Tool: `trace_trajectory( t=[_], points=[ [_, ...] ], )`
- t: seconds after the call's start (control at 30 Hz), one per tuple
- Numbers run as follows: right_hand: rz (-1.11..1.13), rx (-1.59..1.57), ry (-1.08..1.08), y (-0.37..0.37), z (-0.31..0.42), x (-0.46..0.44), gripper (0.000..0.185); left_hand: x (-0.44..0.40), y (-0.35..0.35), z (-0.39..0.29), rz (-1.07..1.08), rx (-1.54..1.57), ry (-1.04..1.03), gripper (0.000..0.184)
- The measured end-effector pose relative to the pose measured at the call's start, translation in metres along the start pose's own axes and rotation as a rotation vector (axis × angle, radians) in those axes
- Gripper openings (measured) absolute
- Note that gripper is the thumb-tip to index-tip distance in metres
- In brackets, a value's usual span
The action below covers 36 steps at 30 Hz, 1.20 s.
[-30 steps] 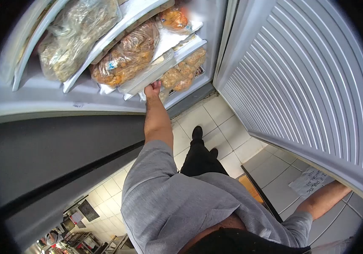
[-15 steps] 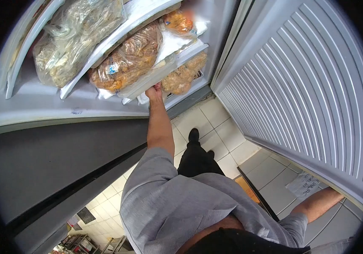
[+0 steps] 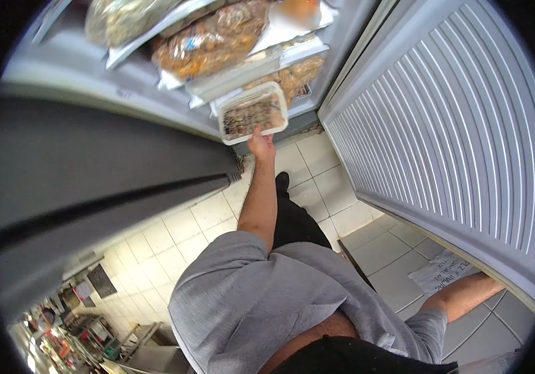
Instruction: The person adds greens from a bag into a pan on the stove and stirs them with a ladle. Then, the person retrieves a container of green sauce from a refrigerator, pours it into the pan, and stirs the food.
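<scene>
My left hand [image 3: 261, 144] grips the near edge of a white rectangular plastic tub [image 3: 284, 107]. Dark brown and pinkish pieces show inside it; their kind is unclear. The tub is tilted toward me, in front of the lowest visible shelf of an upright refrigerator or freezer. Behind it, a bag of light brown pieces [image 3: 303, 73] is partly covered by the tub. On the right, my right forearm [image 3: 467, 296] reaches to the edge of the open ribbed door [image 3: 442, 124], and the door hides the fingers of that hand.
Higher up sit a big clear bag of brown food [image 3: 217, 38] and a pale bag [image 3: 121, 22]. A dark grey panel [image 3: 93, 149] runs along the left. Below are floor tiles [image 3: 314, 156]. A handwritten paper [image 3: 439, 271] is by the door, and cluttered racks stand lower left.
My left hand has drawn the tub out from the lower shelf toward me; earlier the hand was at the shelf edge. The view has shifted, and my right arm stays at the door.
</scene>
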State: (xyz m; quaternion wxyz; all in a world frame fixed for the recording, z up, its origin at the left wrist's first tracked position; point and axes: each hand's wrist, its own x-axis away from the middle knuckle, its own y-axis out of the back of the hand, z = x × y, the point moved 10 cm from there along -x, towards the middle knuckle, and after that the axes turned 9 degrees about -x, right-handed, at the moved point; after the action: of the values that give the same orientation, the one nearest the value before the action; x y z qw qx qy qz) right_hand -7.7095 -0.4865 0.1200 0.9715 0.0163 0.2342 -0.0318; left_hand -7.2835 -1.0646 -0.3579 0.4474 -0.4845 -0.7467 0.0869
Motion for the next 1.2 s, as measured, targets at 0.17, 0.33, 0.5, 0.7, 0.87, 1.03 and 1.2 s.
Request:
trace_trajectory(
  t=[0.17, 0.33, 0.5, 0.7, 0.87, 1.03, 1.2],
  points=[
    [0.099, -0.103, 0.041, -0.013, 0.014, 0.002, 0.030, 0.096, 0.065, -0.008, 0.004, -0.163, 0.026, 0.011],
    [0.305, -0.292, 0.091, -0.065, 0.042, -0.006, 0.030, 0.197, 0.132, -0.035, 0.143, -0.270, 0.144, 0.019],
    [0.470, -0.575, 0.228, -0.119, 0.123, 0.001, 0.029, 0.293, 0.192, -0.092, 0.148, -0.293, 0.121, 0.030],
    [0.348, -0.503, 0.572, -0.163, 0.236, 0.148, 0.044, 0.362, 0.304, -0.207, -0.010, -0.282, -0.024, 0.029],
    [1.025, -0.533, 0.568, -0.230, 0.293, 0.460, 0.037, 0.389, 0.377, -0.337, -0.091, -0.214, -0.170, 0.032],
    [2.217, -0.163, -1.261, -0.261, 0.189, 0.798, 0.069, 0.411, 0.410, -0.457, -0.064, -0.202, -0.290, 0.036],
    [2.627, -0.354, -1.885, -0.228, 0.265, 0.908, 0.079, 0.411, 0.431, -0.552, -0.041, -0.341, -0.298, 0.037]
  ],
)
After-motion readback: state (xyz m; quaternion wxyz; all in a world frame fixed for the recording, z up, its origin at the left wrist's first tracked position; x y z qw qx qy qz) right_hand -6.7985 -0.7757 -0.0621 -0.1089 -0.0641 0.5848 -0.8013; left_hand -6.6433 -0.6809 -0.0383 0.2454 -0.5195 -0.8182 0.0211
